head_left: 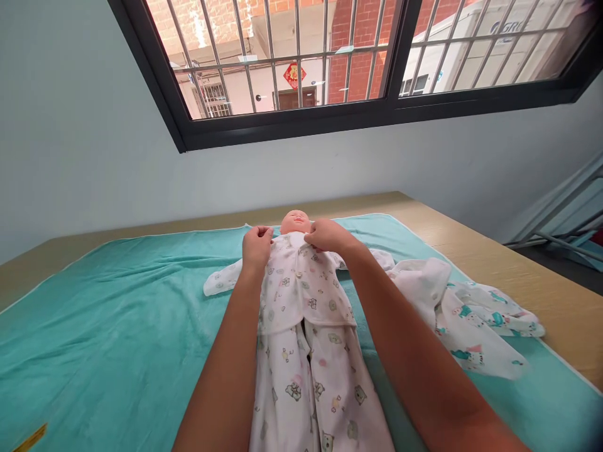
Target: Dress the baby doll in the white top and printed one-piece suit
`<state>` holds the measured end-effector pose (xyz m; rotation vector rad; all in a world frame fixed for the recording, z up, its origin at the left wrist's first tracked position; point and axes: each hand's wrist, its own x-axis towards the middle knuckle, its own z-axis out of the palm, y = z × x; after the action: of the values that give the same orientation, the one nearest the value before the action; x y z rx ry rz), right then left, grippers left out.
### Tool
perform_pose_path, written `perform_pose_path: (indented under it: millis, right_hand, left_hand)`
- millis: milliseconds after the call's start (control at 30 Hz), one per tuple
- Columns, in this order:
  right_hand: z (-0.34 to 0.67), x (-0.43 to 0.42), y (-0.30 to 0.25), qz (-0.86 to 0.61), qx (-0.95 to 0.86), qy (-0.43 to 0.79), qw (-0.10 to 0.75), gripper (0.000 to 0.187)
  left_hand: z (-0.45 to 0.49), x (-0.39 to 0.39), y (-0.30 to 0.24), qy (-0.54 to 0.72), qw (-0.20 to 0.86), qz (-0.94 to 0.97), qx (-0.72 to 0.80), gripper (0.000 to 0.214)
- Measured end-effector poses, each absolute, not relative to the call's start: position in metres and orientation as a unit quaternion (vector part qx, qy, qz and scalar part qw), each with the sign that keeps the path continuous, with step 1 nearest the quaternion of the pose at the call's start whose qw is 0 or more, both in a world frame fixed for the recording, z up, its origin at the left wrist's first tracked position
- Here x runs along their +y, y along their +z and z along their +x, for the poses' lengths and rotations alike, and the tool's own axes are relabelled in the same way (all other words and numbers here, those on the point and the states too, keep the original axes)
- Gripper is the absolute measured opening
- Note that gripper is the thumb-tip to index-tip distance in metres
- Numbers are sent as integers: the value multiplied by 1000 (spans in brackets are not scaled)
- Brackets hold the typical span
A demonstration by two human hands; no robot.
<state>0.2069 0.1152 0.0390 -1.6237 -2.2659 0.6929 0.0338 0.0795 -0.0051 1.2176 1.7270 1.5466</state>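
Note:
A baby doll point(296, 221) lies on its back with its head toward the wall. It wears a white baby top point(301, 282) with a small bear print, done up at the front, and matching pants point(325, 383). At the shoulder on the left side of the picture, my left hand point(258, 243) is closed in a pinch on the top's fabric. My right hand point(327, 236) pinches the collar close to the doll's neck on the other side. Both sleeves of the top spread outward. My forearms frame the doll's body.
A turquoise towel point(117, 333) covers most of the wooden table point(475, 254). Other white baby clothes point(471, 314) with a teal print lie bunched on the right. Behind the table stand a white wall and a barred window point(282, 81). A yellow strip point(31, 438) shows at bottom left.

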Motion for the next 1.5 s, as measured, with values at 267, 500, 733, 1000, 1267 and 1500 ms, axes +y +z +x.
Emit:
perform_pose_path:
  millis: [267,500,733,1000,1267,1500]
  right_hand:
    - [190,80,56,-523,-822,224,17,32]
    - [196,92,46,-467,-827,309,42,21]
    - [225,112,36,-334,-818,458,95,17]
    - [217,115,27,-367,-781,486,136,10]
    - [219,119,21,-345,-827,415,159,17]
    - [219,110,35,-445,-850,273,75,21]
  left_hand:
    - [39,48,27,358,394,579,618,6]
    - [44,49,26,331,340,605,639,9]
    - [44,43,30,302,344,658,598,14]
    - [44,52,19,360,363,613,603,20]
    - [39,51,20,351,425,582,597,5]
    - [32,41,33,366,409,595,587,15]
